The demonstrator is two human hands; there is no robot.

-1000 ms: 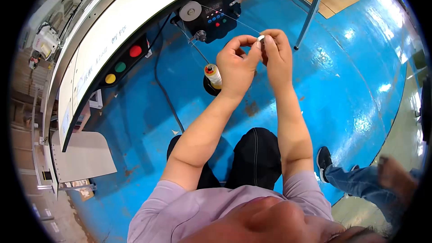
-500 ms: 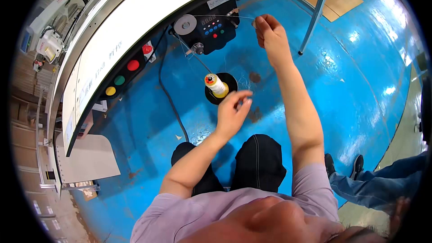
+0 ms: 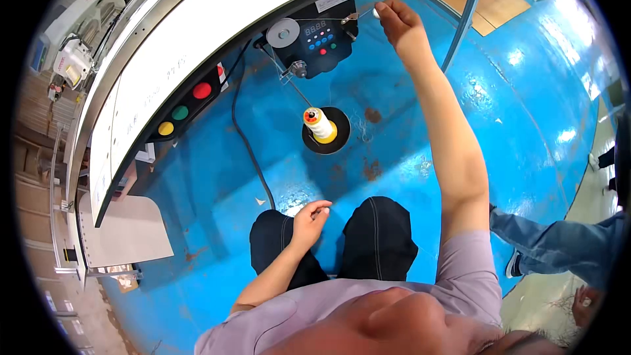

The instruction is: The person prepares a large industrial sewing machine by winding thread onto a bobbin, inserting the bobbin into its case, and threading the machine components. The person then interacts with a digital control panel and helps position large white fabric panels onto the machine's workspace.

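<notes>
My right hand (image 3: 401, 26) is raised at the right side of a black winding machine (image 3: 322, 52), pinching a small shiny metal bobbin (image 3: 376, 13). A thin thread (image 3: 319, 20) stretches from the machine's grey disc (image 3: 283, 33) through a metal guide (image 3: 350, 18) towards that hand. My left hand (image 3: 310, 225) is over my left knee, loosely bent, with nothing seen in it. Below the machine, a cone of white thread (image 3: 321, 125) stands on a round black base (image 3: 338, 141). The machine's front has a digital display and several coloured buttons.
A curved white tabletop (image 3: 171, 46) arches over the machine, its underside carrying red, green and yellow buttons (image 3: 179, 112). A black cable (image 3: 240, 125) lies on the blue floor (image 3: 217, 223). A metal leg (image 3: 465, 20) stands at right. Another person's legs (image 3: 559, 240) show at lower right.
My left hand has drawn back from beside the thread cone to my knee. My right hand has moved slightly up and right, and the metal bobbin shows more clearly. The other person's legs have shifted.
</notes>
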